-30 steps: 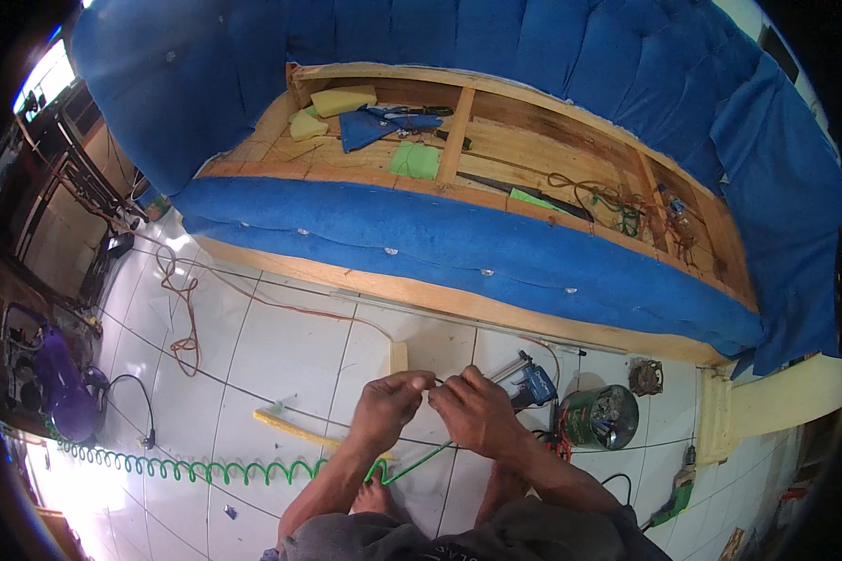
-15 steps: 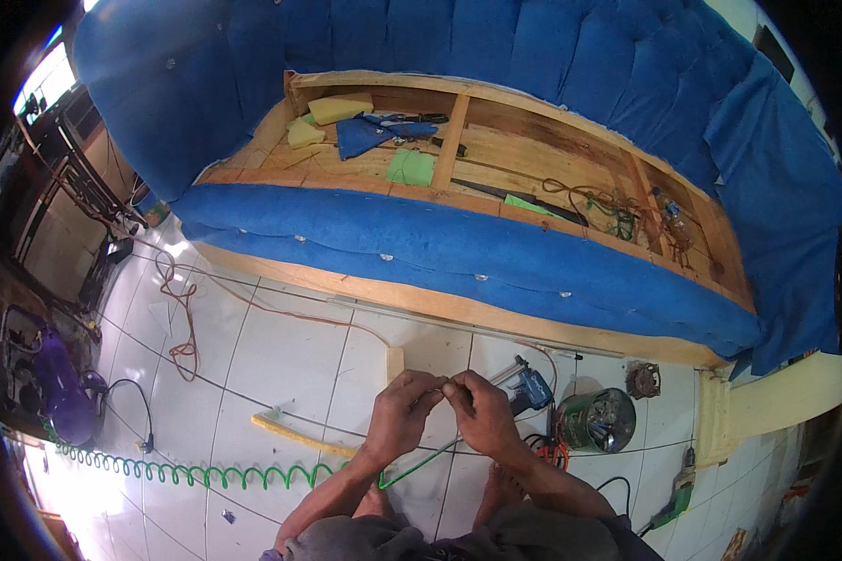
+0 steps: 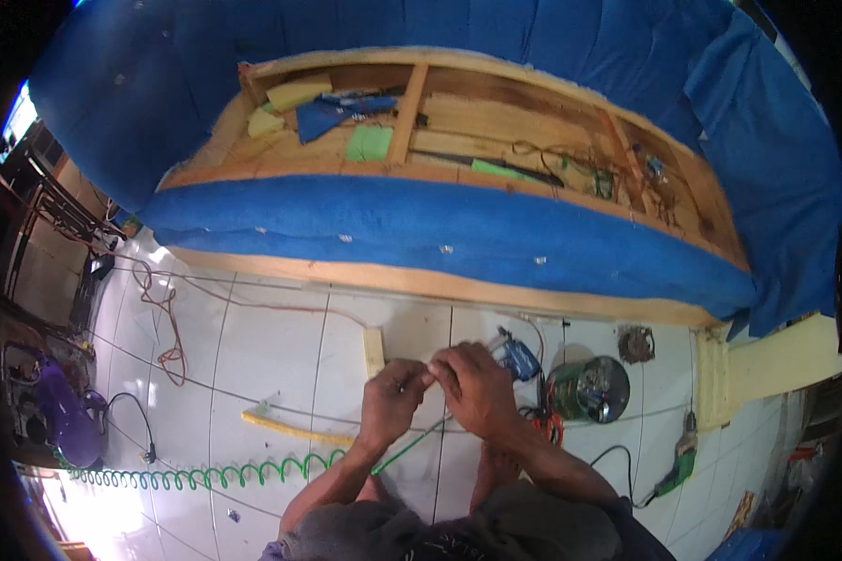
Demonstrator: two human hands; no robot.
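Note:
My left hand (image 3: 393, 404) and my right hand (image 3: 478, 391) meet in front of me over the tiled floor, thumbs and fingertips pinched together. A tiny glint shows at the left fingers; whatever they hold is too small to name. What the right fingers pinch is hidden. Close beyond the left hand lies a pale wood block (image 3: 373, 350). A blue air nail gun (image 3: 517, 359) rests on the floor just past the right hand. Ahead stands a sofa with a blue tufted front rail (image 3: 393, 229) and an open wooden seat frame (image 3: 405, 117).
Inside the frame lie yellow foam pieces (image 3: 299, 92), blue cloth (image 3: 320, 120), a green pad (image 3: 370, 143) and tangled cord. A green tub (image 3: 563, 391) and a green drill (image 3: 675, 463) stand or lie rightward. A coiled green hose (image 3: 243, 472) and yellow strip (image 3: 290, 427) lie leftward.
The view has shifted slightly, so the sofa sits higher and further left. My right hand has turned and covers more of the pinch; both hands stay together.

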